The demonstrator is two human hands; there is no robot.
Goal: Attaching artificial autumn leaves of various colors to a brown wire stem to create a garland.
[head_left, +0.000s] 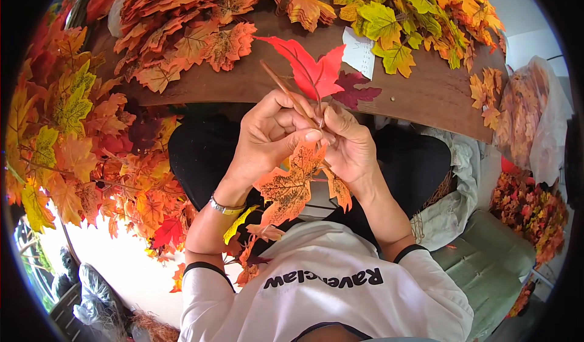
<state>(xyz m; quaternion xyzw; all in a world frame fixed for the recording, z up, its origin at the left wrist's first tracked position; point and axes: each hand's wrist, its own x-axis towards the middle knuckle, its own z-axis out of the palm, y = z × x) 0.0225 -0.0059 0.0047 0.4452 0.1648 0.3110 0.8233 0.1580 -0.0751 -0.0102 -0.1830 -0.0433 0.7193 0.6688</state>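
In front of my chest, my left hand (271, 123) is closed round a thin brown artificial stem (278, 82), with thumb and fingers pinching it near the middle. Close against it, my right hand (350, 140) pinches the same spot, where the base of a bright red artificial maple leaf (316, 74) meets the stem. What exactly lies between the right fingertips is hidden. Below the hands hangs an orange leaf with dark speckles (287, 187), and smaller orange and yellow leaves trail down toward my left forearm. A dark red leaf (356, 90) lies on the table edge behind my right hand.
The brown wooden table (426, 105) bears piles of orange leaves (182, 32), yellow-green leaves (389, 26) and a white paper slip (359, 53). Finished-looking foliage (79, 153) crowds the left. A plastic bag of leaves (526, 111) and a green cushioned seat (486, 263) are at right.
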